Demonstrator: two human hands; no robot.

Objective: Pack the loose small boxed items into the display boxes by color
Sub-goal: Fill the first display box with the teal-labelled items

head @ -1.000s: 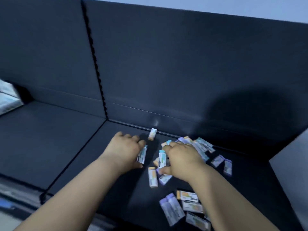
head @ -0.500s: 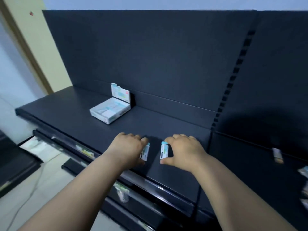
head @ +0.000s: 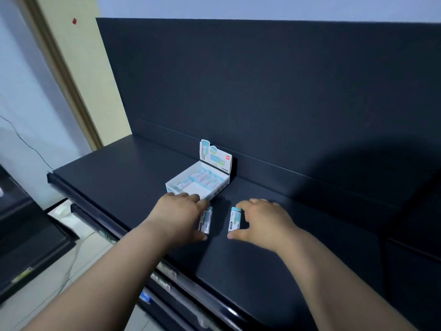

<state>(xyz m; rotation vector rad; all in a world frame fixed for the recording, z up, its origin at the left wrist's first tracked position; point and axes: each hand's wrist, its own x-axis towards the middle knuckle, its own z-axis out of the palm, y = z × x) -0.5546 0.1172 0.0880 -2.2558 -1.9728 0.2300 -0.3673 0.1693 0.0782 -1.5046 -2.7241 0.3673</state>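
A white and teal display box (head: pixel 216 191) stands open on the dark shelf (head: pixel 124 173), its lid upright against the back panel. Several teal-topped small boxes lie in its far half. My left hand (head: pixel 177 217) holds a teal-topped small box (head: pixel 206 221) between fingers and thumb, just in front of the display box's near edge. My right hand (head: pixel 261 222) pinches another teal-topped small box (head: pixel 235 219) the same way, a little to the right of the display box.
The shelf's front edge (head: pixel 78 195) runs diagonally from upper left to lower right, with lower shelves and price-tag rails (head: pixel 164 275) beneath it. A dark back panel (head: pixel 262 91) rises behind. A wall and floor with a cable lie to the left.
My view and both hands swung left from the pile of loose boxes to the display box. Each hand carried a teal-topped box along and now sits close to the display box.
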